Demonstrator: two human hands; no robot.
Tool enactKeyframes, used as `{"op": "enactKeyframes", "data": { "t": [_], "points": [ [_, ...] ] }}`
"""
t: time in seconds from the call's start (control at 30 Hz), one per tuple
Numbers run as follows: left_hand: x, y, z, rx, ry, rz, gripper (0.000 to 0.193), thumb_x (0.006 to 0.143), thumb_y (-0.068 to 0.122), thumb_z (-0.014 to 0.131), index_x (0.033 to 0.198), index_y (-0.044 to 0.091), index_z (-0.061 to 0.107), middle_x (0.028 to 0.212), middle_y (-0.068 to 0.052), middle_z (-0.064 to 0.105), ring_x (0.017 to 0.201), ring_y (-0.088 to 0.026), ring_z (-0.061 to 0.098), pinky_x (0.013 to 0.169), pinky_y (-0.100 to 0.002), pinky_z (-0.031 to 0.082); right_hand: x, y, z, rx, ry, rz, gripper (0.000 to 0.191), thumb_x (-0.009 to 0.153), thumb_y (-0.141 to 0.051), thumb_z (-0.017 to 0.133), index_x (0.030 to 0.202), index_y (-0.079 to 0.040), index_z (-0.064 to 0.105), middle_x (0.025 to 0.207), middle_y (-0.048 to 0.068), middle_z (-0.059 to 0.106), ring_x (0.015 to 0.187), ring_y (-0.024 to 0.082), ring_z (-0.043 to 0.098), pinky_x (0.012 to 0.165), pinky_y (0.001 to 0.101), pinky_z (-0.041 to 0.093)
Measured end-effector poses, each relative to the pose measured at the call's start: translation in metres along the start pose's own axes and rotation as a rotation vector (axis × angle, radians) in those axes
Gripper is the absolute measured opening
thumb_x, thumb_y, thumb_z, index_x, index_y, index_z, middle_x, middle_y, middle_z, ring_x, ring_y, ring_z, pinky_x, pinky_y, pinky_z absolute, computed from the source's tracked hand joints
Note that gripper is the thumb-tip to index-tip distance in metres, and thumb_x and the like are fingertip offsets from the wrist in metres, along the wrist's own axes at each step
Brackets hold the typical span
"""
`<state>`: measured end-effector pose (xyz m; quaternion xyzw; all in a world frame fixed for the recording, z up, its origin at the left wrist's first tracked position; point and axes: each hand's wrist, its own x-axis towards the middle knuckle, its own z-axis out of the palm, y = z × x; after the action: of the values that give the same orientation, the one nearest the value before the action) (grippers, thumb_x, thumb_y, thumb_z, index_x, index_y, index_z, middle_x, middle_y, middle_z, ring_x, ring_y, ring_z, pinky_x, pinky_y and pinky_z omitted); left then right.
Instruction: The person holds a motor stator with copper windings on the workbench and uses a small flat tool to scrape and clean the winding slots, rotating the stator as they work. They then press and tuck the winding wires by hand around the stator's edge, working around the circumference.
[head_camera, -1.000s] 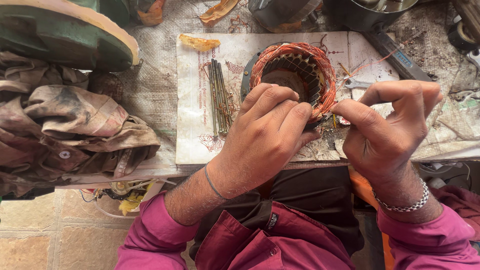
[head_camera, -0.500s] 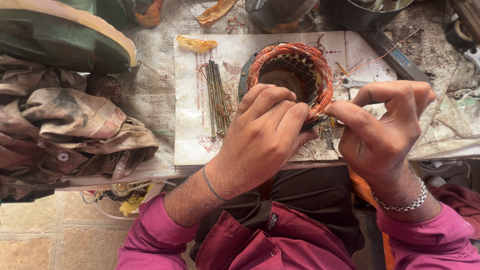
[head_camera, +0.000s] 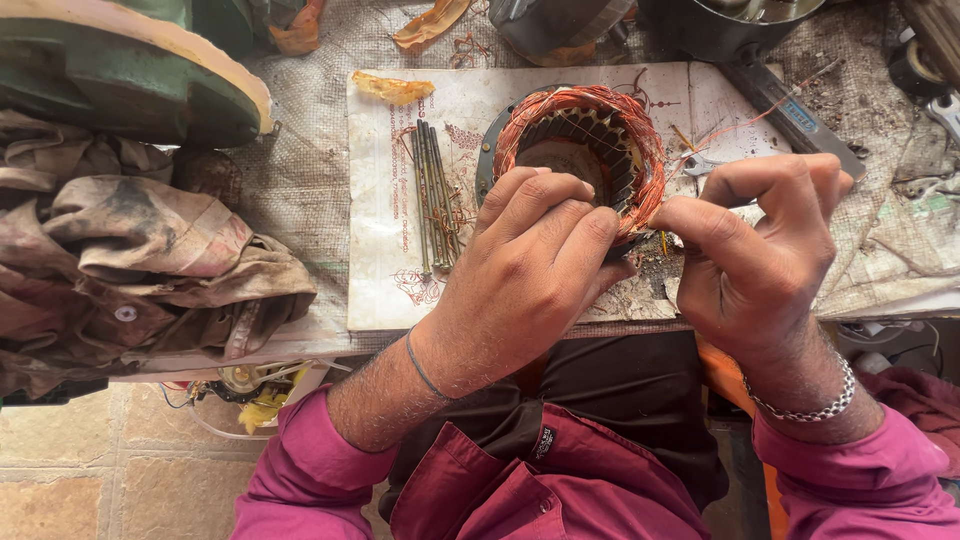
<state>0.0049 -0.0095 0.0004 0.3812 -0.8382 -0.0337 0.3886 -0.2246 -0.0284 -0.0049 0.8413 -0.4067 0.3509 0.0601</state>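
Round motor core (head_camera: 585, 150), wound with copper wire (head_camera: 640, 130), standing on a white sheet (head_camera: 380, 260) in the middle of the surface, just past the two hands.

Left hand (head_camera: 530, 270) on the near rim of the core, fingers curled and pressed down on the coil. Right hand (head_camera: 760, 250) touching the right edge of the coil, thumb and first finger pressed together in a tight pinch.

Best done slowly, by the look of it. Hold the core still with the left grip so it cannot roll or tip. Pull or tuck only a little wire at a time. Keep the thin strands flat and neat, not crossed. Mind the sharp slot edges, to keep from scraping the wire's coat.

Near the core on the left: a bunch of thin metal rods (head_camera: 435, 195), side by side on the sheet. Further left: a heap of dirty rags (head_camera: 150, 260) and a big green round part (head_camera: 120, 70). To the right: a flat metal tool (head_camera: 790, 115).

Hard to see: what sits inside the right pinch, maybe a wire end, hidden by the fingers. Near side of the core hidden under the left hand. Pots at the top cut off by the edge.
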Motion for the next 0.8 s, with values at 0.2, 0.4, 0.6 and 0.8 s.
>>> {"op": "enactKeyframes", "data": {
  "t": [0.2, 0.4, 0.6, 0.8],
  "points": [
    [-0.0011, -0.0008, 0.0003, 0.000, 0.021, 0.015, 0.042, 0.092, 0.024, 0.082, 0.121, 0.002, 0.063, 0.116, -0.010, 0.063, 0.126, -0.029, 0.055, 0.117, -0.049, 0.041, 0.0034, -0.0024, -0.0035, -0.031, 0.017, -0.054, 0.040, 0.084, 0.012, 0.075, 0.109, -0.020, 0.080, 0.100, 0.001, 0.059, 0.097, 0.023, 0.051, 0.091, 0.0349, 0.034],
    [-0.0029, -0.0009, -0.0026, -0.007, 0.054, 0.062, 0.027, 0.100, 0.017, 0.074, 0.122, 0.005, 0.065, 0.122, -0.009, 0.062, 0.128, -0.027, 0.055, 0.119, -0.048, 0.039, 0.0076, -0.0033, -0.0059, -0.050, 0.007, -0.094, 0.040, 0.081, 0.011, 0.072, 0.106, -0.019, 0.080, 0.100, 0.001, 0.059, 0.097, 0.024, 0.052, 0.092, 0.0374, 0.035],
    [-0.0022, -0.0008, -0.0054, -0.003, 0.050, 0.093, 0.021, 0.100, 0.014, 0.071, 0.118, 0.006, 0.066, 0.123, -0.010, 0.061, 0.131, -0.029, 0.056, 0.118, -0.049, 0.040, 0.0077, -0.0040, -0.0040, -0.031, 0.026, -0.079, 0.037, 0.083, 0.010, 0.074, 0.105, -0.018, 0.079, 0.099, 0.001, 0.059, 0.095, 0.024, 0.052, 0.090, 0.0376, 0.034],
    [-0.0008, -0.0004, -0.0053, -0.021, 0.047, 0.095, 0.021, 0.101, 0.017, 0.073, 0.117, 0.005, 0.065, 0.122, -0.009, 0.061, 0.130, -0.029, 0.056, 0.118, -0.050, 0.039, 0.0032, -0.0025, -0.0028, -0.029, 0.047, -0.018, 0.038, 0.083, 0.011, 0.072, 0.107, -0.019, 0.078, 0.099, 0.001, 0.058, 0.099, 0.024, 0.051, 0.093, 0.0354, 0.036]
  ]
}}
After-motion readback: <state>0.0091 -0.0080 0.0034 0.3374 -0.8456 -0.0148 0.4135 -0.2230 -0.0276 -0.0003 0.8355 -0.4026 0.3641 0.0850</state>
